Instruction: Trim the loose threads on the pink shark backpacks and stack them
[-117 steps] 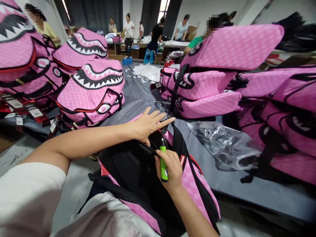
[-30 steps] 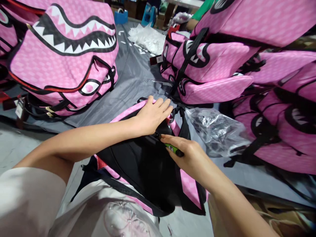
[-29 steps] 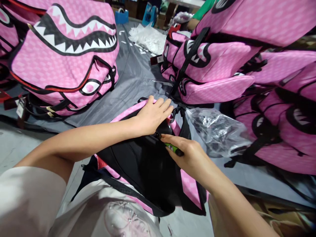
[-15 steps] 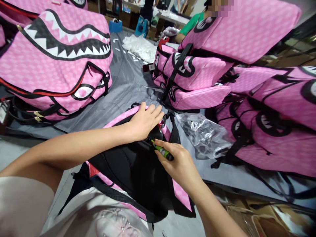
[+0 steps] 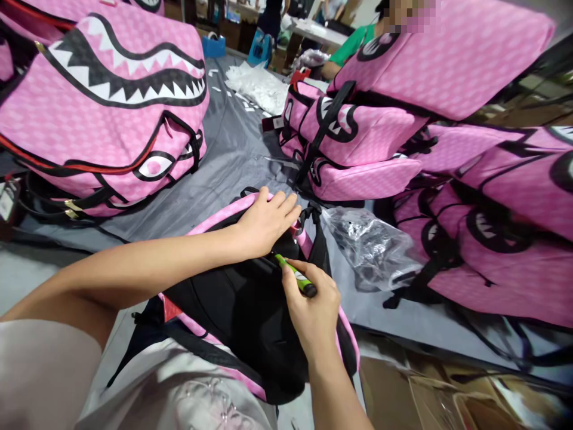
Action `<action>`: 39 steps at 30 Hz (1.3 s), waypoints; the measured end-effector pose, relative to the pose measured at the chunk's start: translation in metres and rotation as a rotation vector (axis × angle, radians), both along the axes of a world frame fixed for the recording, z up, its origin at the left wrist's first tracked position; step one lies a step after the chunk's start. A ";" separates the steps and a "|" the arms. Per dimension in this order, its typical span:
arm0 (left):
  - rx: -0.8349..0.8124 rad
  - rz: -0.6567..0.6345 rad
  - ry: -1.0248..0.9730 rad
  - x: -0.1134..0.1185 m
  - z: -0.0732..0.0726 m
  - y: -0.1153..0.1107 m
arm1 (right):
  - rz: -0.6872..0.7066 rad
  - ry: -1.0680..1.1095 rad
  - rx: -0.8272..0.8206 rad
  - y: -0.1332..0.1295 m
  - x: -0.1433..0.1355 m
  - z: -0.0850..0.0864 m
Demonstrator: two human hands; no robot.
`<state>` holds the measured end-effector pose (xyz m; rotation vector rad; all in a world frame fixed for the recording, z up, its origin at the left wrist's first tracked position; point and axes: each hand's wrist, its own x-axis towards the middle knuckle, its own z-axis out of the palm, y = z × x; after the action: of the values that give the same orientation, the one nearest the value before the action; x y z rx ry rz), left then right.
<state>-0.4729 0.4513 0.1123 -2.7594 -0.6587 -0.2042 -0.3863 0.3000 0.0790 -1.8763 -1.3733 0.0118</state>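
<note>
Table [image 5: 233,149]: spread with a wrinkled grey covering; clock centred on the view
Ten o'clock: a pink shark-mouth bag [image 5: 120,113]
Eleven: a blue dispenser [image 5: 213,45]
Toward twelve: a white heap [image 5: 257,86], small white slips [image 5: 249,107] scattered beside it
Between one and two: a stack of pink bags [image 5: 371,140]
Three: more piled pink bags [image 5: 496,263]
Just past three: crumpled clear plastic [image 5: 371,248]
Seven: an open black-lined bag [image 5: 242,310], far end on the table, near end past the edge
</note>
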 end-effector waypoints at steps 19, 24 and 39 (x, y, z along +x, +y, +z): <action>-0.029 -0.008 -0.009 -0.001 0.003 0.000 | -0.085 -0.030 0.039 0.000 -0.006 -0.001; -0.038 -0.007 -0.011 -0.002 0.003 0.000 | -0.049 0.021 -0.012 0.002 -0.005 0.004; -0.042 -0.007 -0.008 -0.001 0.001 0.001 | 0.270 0.075 -0.185 0.002 0.026 0.018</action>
<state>-0.4738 0.4526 0.1132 -2.8029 -0.6631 -0.2051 -0.3604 0.3016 0.0971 -1.8030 -1.6081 0.3527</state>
